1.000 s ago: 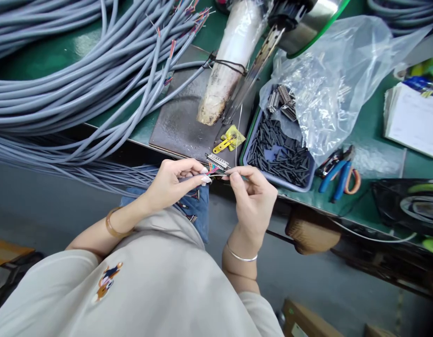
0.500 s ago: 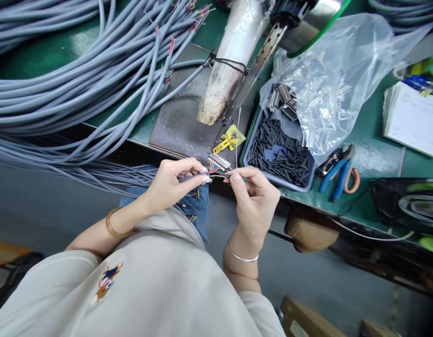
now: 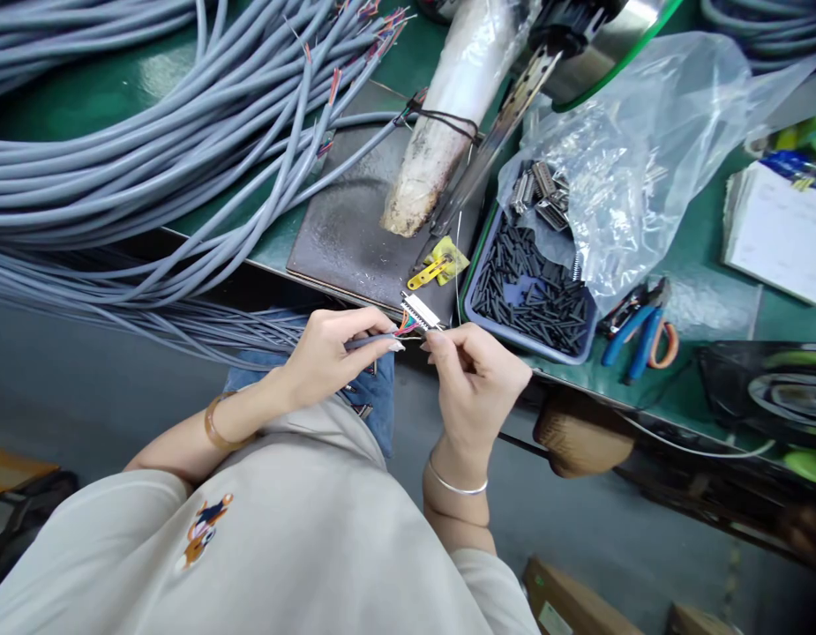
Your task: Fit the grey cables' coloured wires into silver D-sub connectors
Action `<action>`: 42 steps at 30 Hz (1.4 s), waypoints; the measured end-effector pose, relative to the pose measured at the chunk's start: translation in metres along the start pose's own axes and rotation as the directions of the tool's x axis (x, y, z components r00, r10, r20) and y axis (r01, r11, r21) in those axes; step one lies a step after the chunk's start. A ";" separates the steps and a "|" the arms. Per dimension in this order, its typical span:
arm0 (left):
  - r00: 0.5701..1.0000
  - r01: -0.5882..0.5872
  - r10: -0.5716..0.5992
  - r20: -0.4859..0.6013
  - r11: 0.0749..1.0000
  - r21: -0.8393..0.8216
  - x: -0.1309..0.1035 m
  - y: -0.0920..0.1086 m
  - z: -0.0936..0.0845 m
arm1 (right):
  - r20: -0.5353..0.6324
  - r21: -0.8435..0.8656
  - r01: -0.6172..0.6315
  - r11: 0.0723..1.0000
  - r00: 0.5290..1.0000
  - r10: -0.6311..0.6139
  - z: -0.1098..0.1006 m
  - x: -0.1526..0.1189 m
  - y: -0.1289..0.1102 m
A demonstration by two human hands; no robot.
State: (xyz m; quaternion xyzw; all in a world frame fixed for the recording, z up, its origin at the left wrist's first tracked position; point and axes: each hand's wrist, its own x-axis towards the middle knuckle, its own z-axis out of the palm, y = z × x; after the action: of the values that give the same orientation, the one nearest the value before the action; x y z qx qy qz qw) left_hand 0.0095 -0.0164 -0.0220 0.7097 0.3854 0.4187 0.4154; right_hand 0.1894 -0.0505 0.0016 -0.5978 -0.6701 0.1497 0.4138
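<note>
My left hand [image 3: 345,353] is closed in a pinch around the grey cable [image 3: 371,340] close to its stripped end. Thin coloured wires [image 3: 408,324] run from that end to a multi-pin connector [image 3: 421,311] at the front edge of the dark plate [image 3: 345,225]. Below the connector, a pale thin wire [image 3: 413,339] stretches toward my right hand [image 3: 477,370]. My right thumb and forefinger are pinched on that wire's far end, beside the connector's right end; the tip itself is hidden by the fingers.
A soldering iron [image 3: 497,145] slants down over the plate beside a white wrapped roll [image 3: 434,132]. Near its tip lies a yellow strip [image 3: 426,274]. Rightward are a tray [image 3: 506,339] of black tubes, bagged connectors [image 3: 546,190] and blue-handled pliers [image 3: 636,335]. Grey cables [image 3: 149,176] fill the left.
The connector has tilted, so its pale face shows more. My right hand has moved slightly down and right, close against the connector's end. The view has shifted slightly.
</note>
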 end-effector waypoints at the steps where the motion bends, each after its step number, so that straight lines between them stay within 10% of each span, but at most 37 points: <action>1: 1.000 -0.010 0.010 0.005 1.000 0.008 -0.001 0.000 0.000 | 0.039 -0.037 0.042 0.998 0.998 -0.041 0.001 0.001 0.000; 5: 0.999 -0.026 0.025 -0.022 0.999 -0.029 -0.004 -0.003 0.001 | 0.147 -0.102 0.170 0.980 0.977 -0.154 0.001 0.002 -0.001; 10: 0.959 -0.284 0.284 -0.006 0.959 -0.010 -0.008 -0.005 0.006 | -0.092 -0.105 -0.011 0.994 0.996 0.001 -0.008 0.005 0.001; 14: 0.949 -0.313 0.313 -0.029 0.950 0.012 -0.009 0.000 0.011 | 0.111 -0.058 -0.086 0.995 0.990 0.092 -0.012 0.011 -0.001; 27: 0.981 0.184 -0.126 0.148 0.849 -0.495 -0.001 0.010 -0.004 | 0.379 0.426 -0.448 0.786 0.877 0.294 -0.001 0.008 0.005; 35: 0.950 0.308 -0.289 0.115 0.826 -0.471 0.007 0.008 -0.005 | -0.065 0.002 -0.004 1.000 0.998 0.004 -0.002 0.005 -0.003; 42: 0.944 0.327 -0.313 0.107 0.831 -0.450 0.010 0.006 -0.004 | 0.150 -0.069 0.062 0.996 0.987 -0.051 -0.009 0.002 -0.005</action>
State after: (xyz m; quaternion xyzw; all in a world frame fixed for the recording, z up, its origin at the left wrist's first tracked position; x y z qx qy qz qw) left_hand 0.0109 -0.0086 -0.0128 0.5217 0.3819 0.4124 0.6418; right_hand 0.1924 -0.0529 0.0115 -0.5806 -0.7206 0.1573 0.3449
